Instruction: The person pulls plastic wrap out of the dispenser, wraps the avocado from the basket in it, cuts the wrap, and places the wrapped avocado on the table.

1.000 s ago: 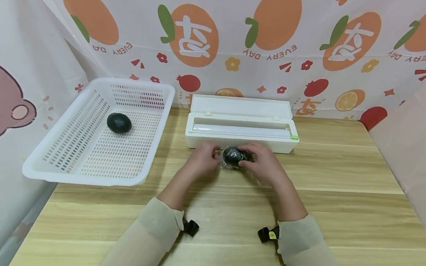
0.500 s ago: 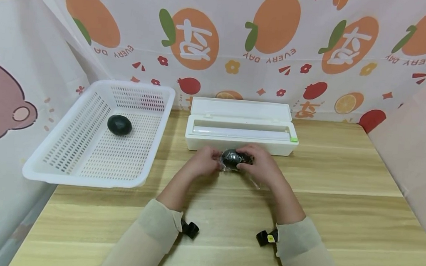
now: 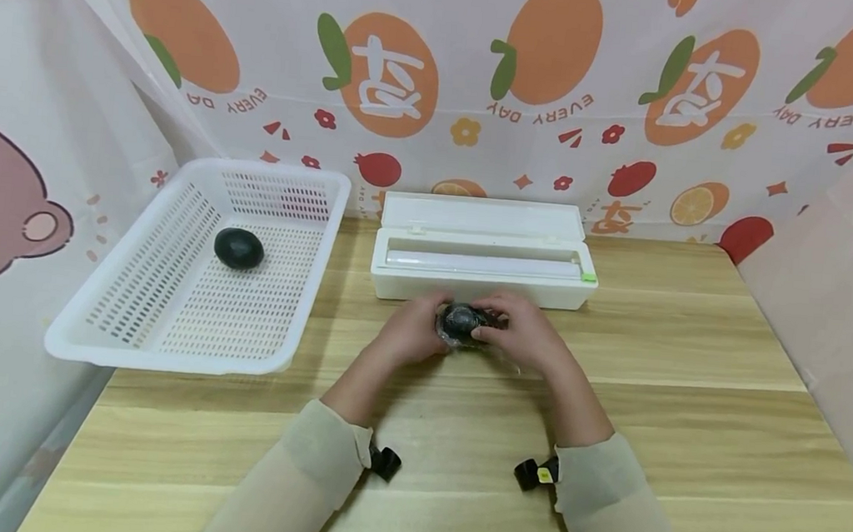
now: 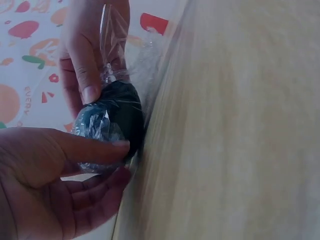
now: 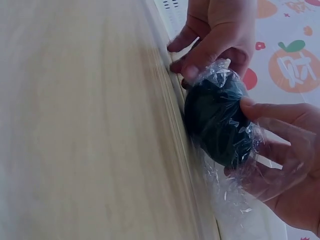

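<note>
A dark green avocado (image 3: 461, 322), partly covered in clear plastic wrap (image 5: 227, 192), is held just above the table in front of the wrap box. My left hand (image 3: 414, 328) grips one end of it, thumb laid across the wrapped side in the left wrist view. From the other side my right hand (image 3: 528, 336) pinches the avocado between thumb and fingers. Loose wrap hangs beside the right palm and trails below in the right wrist view. Some fingertips are hidden behind the avocado. A second, unwrapped avocado (image 3: 239, 249) lies in the basket.
A white perforated basket (image 3: 171, 360) stands at the left of the wooden table (image 3: 453, 502). Behind my hands is a white wrap box (image 3: 395, 285), lid raised, with a roll (image 3: 483, 264) inside and a green tab at its right end. A fruit-print cloth hangs at the back.
My left hand has moved right and closed in around the avocado's end, covering more of it. The right hand keeps its hold with little movement. Basket and box stay put.
</note>
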The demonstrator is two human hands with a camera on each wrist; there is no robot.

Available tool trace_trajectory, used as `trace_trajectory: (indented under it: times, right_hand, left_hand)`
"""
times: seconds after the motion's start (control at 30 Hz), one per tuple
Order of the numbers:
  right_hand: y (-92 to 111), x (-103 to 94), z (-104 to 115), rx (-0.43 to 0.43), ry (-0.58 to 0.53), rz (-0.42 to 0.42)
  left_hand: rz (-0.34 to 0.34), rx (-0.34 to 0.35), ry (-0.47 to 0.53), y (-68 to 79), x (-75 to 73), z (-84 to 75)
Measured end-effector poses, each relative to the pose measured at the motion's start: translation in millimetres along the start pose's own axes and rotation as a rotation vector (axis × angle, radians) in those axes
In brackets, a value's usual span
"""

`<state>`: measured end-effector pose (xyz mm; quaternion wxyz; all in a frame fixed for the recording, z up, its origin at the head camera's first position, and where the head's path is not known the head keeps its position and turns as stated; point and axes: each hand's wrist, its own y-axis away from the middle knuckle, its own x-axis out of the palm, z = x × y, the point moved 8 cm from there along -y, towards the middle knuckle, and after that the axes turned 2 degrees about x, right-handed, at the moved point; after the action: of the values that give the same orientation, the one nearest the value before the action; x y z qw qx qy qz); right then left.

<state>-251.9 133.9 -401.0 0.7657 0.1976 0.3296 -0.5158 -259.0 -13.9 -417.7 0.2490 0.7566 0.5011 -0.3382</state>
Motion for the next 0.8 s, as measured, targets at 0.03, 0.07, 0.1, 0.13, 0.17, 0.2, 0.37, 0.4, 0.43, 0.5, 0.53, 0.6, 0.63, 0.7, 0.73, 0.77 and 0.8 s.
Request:
trace_trajectory:
  times: [0.03,0.07,0.1,0.13,0.17,0.2,0.37,0.4,0.43,0.5,0.53,0.6,0.63,0.7,0.73,0.77,0.8]
  right_hand:
    - [0,0.4,1,-0.002,0.002,0.004]
    - [0,1.1,1,-0.006,0.006,0.009]
    - [-1,1.9,2,-0.011,0.012,0.013]
    - [-1,2.8,4,-0.021,0.014,0.017]
    - [-1,3.7,5,-0.037,0.02,0.021]
    - [-1,4.8,7,-0.05,0.025,0.025]
    - [0,7.6,15,-0.103,0.02,0.031]
    - [0,7.7,16,-0.104,0.014,0.032]
    - [0,7.6,16,-0.103,0.011,0.032]
    - [0,7.8,16,-0.096,0.009,0.038]
    - [0,8.0,15,-0.091,0.011,0.042]
    - [0,8.2,13,-0.077,0.013,0.051]
    - [0,8.4,12,-0.069,0.01,0.055]
    - [0,8.5,10,-0.056,-0.001,0.063]
    - [-1,8.5,9,-0.052,-0.006,0.064]
    - [-1,8.2,8,-0.049,-0.009,0.065]
    - [-1,8.1,8,-0.047,-0.014,0.065]
  left_hand:
    - [-0.005,0.005,-0.028,0.6,-0.1,-0.6]
    - [-0.007,0.003,-0.055,1.2,0.2,-0.7]
    - [-0.008,0.004,-0.085,1.7,0.6,-0.8]
    - [-0.009,0.003,-0.11,2.2,0.8,-0.9]
    - [-0.008,0.001,-0.133,2.6,1.3,-0.9]
    - [-0.005,0.003,-0.147,3.1,1.9,-1.2]
    - [0.017,0.102,-0.131,3.1,5.3,-9.4]
    - [0.023,0.128,-0.12,3.0,5.8,-11.4]
    - [0.027,0.153,-0.114,2.8,5.9,-13.1]
    - [0.025,0.197,-0.118,2.4,5.6,-15.2]
    - [0.025,0.205,-0.123,2.3,5.5,-14.9]
    - [0.021,0.208,-0.131,1.8,5.0,-12.7]
    - [0.02,0.208,-0.13,1.3,4.8,-11.3]
    - [0.025,0.199,-0.119,0.5,4.9,-8.5]
    - [0.03,0.192,-0.11,0.0,5.2,-6.8]
    - [0.035,0.186,-0.101,-0.6,5.3,-5.5]
    - [0.04,0.18,-0.083,-0.9,5.2,-4.5]
